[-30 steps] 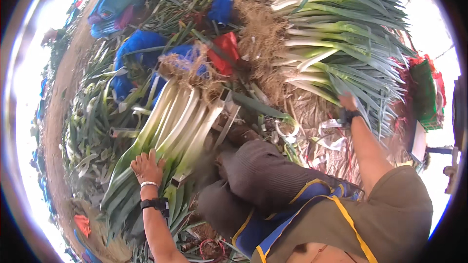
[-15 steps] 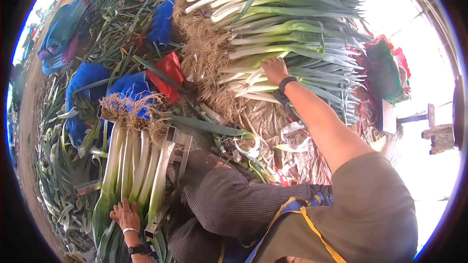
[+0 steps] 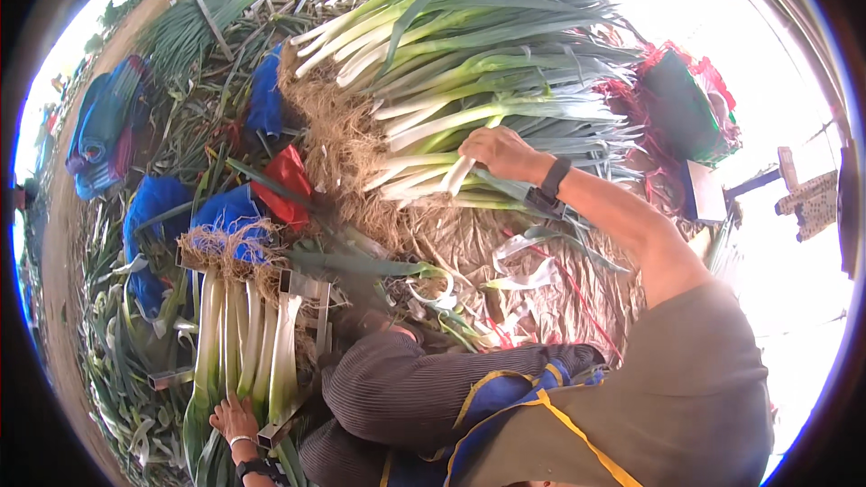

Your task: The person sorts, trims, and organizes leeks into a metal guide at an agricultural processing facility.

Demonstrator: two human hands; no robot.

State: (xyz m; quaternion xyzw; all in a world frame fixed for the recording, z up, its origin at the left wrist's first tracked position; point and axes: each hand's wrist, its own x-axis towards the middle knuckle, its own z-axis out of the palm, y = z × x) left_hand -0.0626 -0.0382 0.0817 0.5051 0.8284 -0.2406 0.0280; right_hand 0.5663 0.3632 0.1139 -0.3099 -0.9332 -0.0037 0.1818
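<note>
My right hand (image 3: 503,151) is closed round a leek (image 3: 458,176) at the near edge of a large leek pile (image 3: 433,126). The white end of that leek sticks out below my fingers, and its leaves trail off to the right. My left hand (image 3: 234,417) lies with spread fingers on a bundle of leeks (image 3: 236,334), where the white stems turn green. That bundle sits in a metal frame (image 3: 311,289), roots pointing away from me.
Blue bags (image 3: 225,212) and a red bag (image 3: 287,188) lie between bundle and pile. Loose leek leaves (image 3: 122,361) cover the ground at left. A creased brown sheet (image 3: 568,298) lies under the pile's near side. A green and red bundle (image 3: 686,108) stands at right.
My right hand has tightened round the leek and shifted it slightly right relative to the pile. My left hand stays on the bundle. The whole view has turned a little.
</note>
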